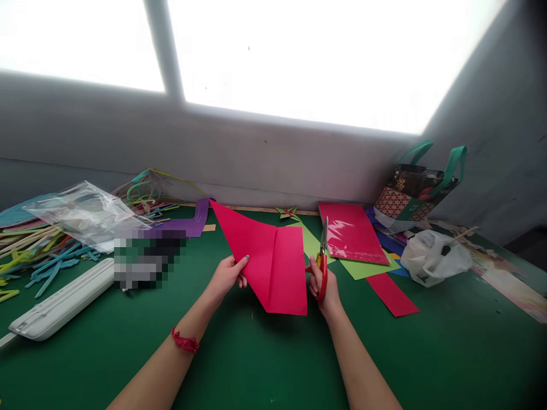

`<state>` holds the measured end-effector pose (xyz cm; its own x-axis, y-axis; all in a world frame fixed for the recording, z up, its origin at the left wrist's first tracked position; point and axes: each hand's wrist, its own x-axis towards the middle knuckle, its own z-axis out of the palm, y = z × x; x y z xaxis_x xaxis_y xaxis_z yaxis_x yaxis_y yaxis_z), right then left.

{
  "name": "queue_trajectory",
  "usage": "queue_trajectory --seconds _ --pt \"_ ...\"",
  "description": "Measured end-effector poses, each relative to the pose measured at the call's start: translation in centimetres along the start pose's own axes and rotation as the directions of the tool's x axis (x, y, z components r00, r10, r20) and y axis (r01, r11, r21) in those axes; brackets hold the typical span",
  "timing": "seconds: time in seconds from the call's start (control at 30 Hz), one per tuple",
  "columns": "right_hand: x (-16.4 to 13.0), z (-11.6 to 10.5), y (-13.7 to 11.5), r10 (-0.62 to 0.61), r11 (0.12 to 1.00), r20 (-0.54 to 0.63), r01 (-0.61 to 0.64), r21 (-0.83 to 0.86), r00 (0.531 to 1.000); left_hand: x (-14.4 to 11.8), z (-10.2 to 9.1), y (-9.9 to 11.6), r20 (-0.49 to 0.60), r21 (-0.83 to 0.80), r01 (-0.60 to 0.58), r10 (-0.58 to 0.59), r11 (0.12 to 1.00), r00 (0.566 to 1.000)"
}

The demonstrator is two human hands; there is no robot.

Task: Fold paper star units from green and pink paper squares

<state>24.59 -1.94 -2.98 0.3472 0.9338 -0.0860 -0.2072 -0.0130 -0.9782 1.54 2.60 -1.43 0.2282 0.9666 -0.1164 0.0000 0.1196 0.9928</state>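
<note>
Paper: your left hand (226, 274) pinches the folded pink sheet (267, 263) by its left edge, lifted off the green table (256, 364).
Axis: its fold runs away from you, toward the upper left.
Scissors: red-handled scissors (322, 259) in your closed right hand (322, 285), blades up, touching the sheet's right edge.
Beyond: pink packet (350, 233) right of the blades.

Left hand (226, 276) holds a folded pink paper (273, 262); right hand (322, 285) grips red scissors (323, 259) beside it.
</note>
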Motion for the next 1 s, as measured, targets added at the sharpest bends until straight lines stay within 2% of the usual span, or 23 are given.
queue_trajectory --seconds 0.13,0.37,0.5,0.7,0.77,1.0 --pt "-0.5 0.2 -0.8 0.035 0.999 0.100 -0.033 -0.022 0.994 -0.3 0.2 0.2 0.072 0.023 -0.031 0.030 0.999 0.997" --pt "-0.9 0.4 -1.6 0.041 0.998 0.070 -0.037 -0.054 0.997 -0.7 0.9 0.3 0.094 0.089 -0.028 0.019 0.996 0.995" --pt "-1.1 0.5 -2.1 0.038 0.999 0.116 -0.033 -0.041 0.992 -1.0 1.0 0.8 0.120 0.075 -0.010 0.001 0.997 0.993" --pt "-1.3 0.3 -2.2 -0.001 0.995 0.119 0.012 -0.094 0.993 -1.7 0.6 1.2 0.293 0.120 0.072 -0.105 0.990 0.950" --pt "-1.3 0.2 -2.3 -0.006 0.994 0.111 0.018 -0.109 0.994 -1.9 0.5 1.1 0.321 0.120 0.087 -0.122 0.989 0.939" --pt "-1.5 0.4 -2.8 -0.019 0.997 0.111 0.028 -0.077 0.994 -1.6 0.6 0.9 0.269 0.144 0.129 -0.164 0.981 0.949"
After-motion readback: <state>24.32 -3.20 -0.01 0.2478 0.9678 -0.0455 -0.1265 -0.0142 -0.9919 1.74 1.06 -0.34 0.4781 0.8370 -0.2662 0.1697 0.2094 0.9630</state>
